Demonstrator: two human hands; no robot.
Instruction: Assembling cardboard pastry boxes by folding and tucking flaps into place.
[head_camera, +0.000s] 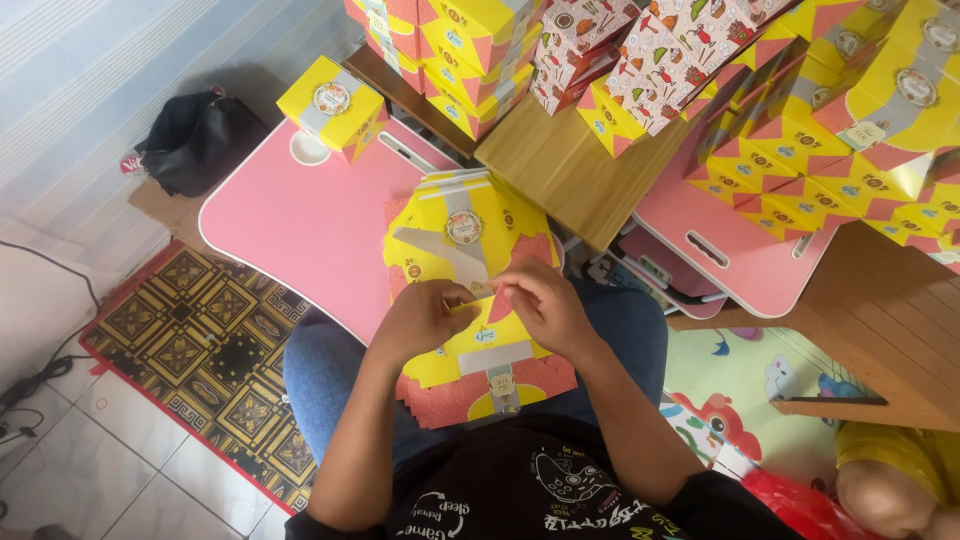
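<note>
Yellow-pink flat carton (470, 300) sits on our lap over stack of blanks, so it stays steady. Left hand (420, 318) and right hand (540, 300) both pinched shut on its middle flap. Pink table (300, 220) just beyond, finished box (333, 106) at far left.

Left hand (420, 318), right hand (545, 300) meet (fingertips pinched).
</note>
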